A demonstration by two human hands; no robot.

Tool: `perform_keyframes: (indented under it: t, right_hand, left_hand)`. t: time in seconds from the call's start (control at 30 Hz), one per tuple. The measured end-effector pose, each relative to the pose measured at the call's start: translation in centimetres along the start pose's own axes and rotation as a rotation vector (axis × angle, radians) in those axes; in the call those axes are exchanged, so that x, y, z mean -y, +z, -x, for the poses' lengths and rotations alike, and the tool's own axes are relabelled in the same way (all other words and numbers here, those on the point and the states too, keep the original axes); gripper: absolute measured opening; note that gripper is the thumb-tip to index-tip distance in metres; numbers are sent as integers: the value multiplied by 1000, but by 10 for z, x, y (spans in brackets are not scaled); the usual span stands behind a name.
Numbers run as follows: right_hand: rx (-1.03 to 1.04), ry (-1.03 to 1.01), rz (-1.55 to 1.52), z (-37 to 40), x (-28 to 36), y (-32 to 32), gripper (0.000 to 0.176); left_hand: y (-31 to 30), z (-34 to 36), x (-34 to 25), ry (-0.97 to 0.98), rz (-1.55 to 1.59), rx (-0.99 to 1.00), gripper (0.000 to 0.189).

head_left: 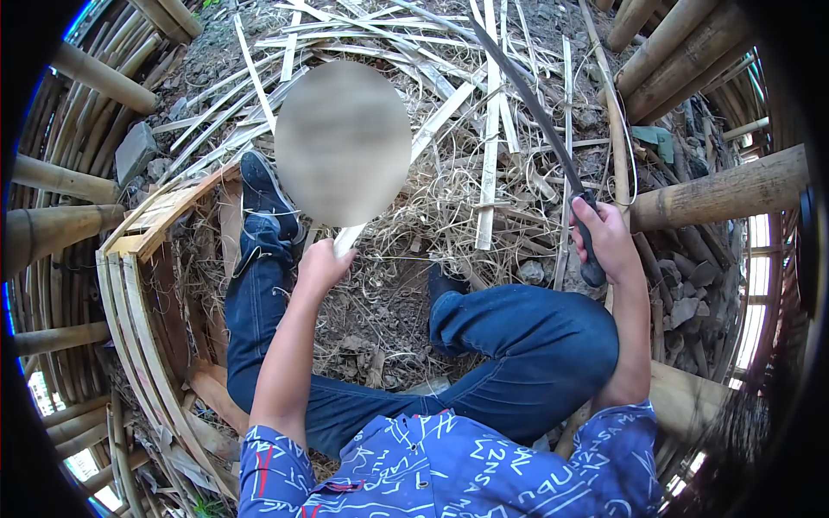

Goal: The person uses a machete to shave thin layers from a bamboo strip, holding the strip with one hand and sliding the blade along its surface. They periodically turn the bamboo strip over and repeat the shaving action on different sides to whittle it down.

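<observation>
My left hand (326,266) is closed round the near end of a pale, flat bamboo strip (348,236) above the ground between my legs. A blurred oval hides what lies just past that hand, including the strip's further course. In my right hand (611,243), out to the right above my bent knee, is the black handle of a machete (553,129). Its long, dark, slightly curved blade points away and up to the left, apart from the held strip.
Split bamboo strips (490,129) and curly shavings (449,186) litter the ground ahead. A slatted wooden crate (129,302) lies left of my leg. Thick bamboo poles (725,186) line both sides. Stones (686,302) lie at right, and a grey block (136,153) at left.
</observation>
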State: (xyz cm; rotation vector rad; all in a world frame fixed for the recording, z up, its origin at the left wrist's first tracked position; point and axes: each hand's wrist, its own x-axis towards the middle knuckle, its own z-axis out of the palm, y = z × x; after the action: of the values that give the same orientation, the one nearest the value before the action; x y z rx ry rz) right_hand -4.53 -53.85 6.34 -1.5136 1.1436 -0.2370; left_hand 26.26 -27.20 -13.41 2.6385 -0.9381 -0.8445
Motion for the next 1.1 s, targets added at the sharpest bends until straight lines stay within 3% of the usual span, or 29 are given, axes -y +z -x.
perform_keyframes:
  t: [0.17,0.27,0.3,0.5,0.63,0.67,0.7,0.77,0.83,0.9,1.03,1.1]
  right_hand:
    - [45,-3,-5,0,-1,0,37]
    - [60,13,28,1,3,1,37]
    - [69,15,43,1,2,3,37]
    - [93,-12,48,0,0,0,38]
    - [75,-23,40,2,1,-1,39]
    - [78,-29,37,2,1,-1,39]
    - [78,-28,33,3,1,-2,39]
    - [80,-27,37,2,0,-2,39]
    - [96,-27,33,1,-1,-1,39]
    - [94,-3,37,2,2,1,39]
    - [130,-29,68,3,2,1,39]
    - [135,-35,77,4,2,1,39]
  left_hand:
    - [-22,15,-3,46,-28,-93,40]
    - [-46,22,25,82,-53,-38,34]
    - [-66,35,38,-6,125,68,31]
    - [-114,100,70,-4,276,219,24]
    - [-126,165,75,-490,798,523,12]
    - [-126,182,80,-522,886,613,12]
    - [-126,197,86,-554,975,702,12]
    - [-124,223,93,-441,1141,860,20]
    - [-117,245,104,-403,1369,1039,49]
    - [-106,263,106,-354,1598,1126,53]
    - [-108,286,97,-402,1625,1134,52]
    - [-123,306,78,-481,1202,845,50]
